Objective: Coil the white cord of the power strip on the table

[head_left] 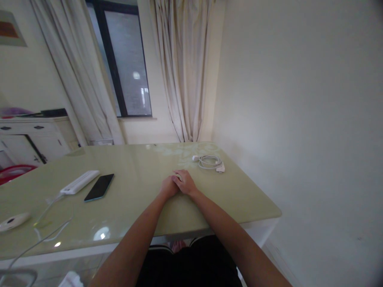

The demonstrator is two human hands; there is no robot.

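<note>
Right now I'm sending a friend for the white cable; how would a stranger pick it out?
Find the glossy pale green table against the white wall. Toward its far right corner, just beyond the person's joined left hand and right hand, lies the coiled white cable. Unlike the straight white power strip and dark flat phone at left, it is a small round loop.

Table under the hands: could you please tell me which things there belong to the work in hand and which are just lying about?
In hand: left hand and right hand, touching each other on the table; coiled white cable, nearest them but untouched.
Lying about: black phone; white power strip; round white device at the left edge.
</note>
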